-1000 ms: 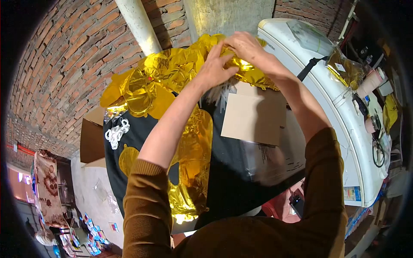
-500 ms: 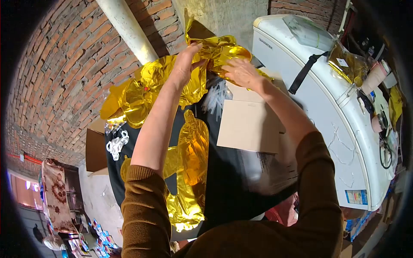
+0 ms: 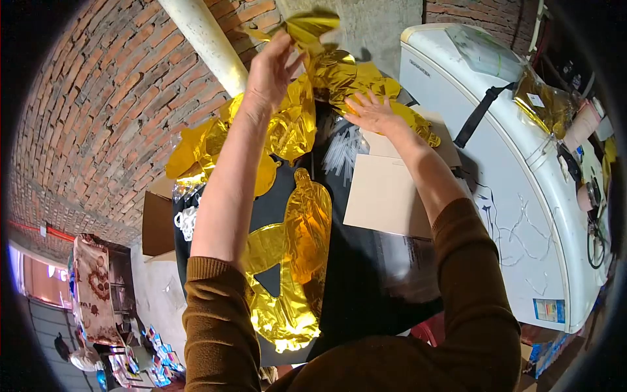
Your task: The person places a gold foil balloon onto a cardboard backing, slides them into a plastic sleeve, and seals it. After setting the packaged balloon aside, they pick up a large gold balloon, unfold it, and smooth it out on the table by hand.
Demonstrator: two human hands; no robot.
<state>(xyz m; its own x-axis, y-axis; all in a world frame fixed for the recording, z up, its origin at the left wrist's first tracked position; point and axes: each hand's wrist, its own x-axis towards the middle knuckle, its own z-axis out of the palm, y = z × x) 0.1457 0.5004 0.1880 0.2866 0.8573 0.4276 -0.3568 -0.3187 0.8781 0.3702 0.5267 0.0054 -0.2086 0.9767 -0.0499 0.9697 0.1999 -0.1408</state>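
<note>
My left hand (image 3: 269, 70) is raised at the far side of the black-covered table, its fingers closed on a gold foil balloon (image 3: 315, 29) whose loose end flaps above the pile. My right hand (image 3: 375, 114) lies flat with fingers spread on more crinkled gold foil (image 3: 410, 124) near the boxes. Closer to me, a flat gold foil balloon (image 3: 307, 215) with a triangular gap rests on the black cloth (image 3: 356, 281). More gold foil (image 3: 294, 127) is heaped behind my left forearm, which hides part of it.
Beige cardboard boxes (image 3: 385, 193) stand by my right forearm. Clear plastic strips (image 3: 343, 153) lie beside them. A bundle of white cord (image 3: 185, 222) is at the left, near an open brown carton (image 3: 158, 225). A white chest freezer (image 3: 516, 189) borders the right side.
My left hand has risen, lifting the foil end so it folds over toward the right. My right hand has shifted slightly and presses on the foil. The camera view has turned a little left.
</note>
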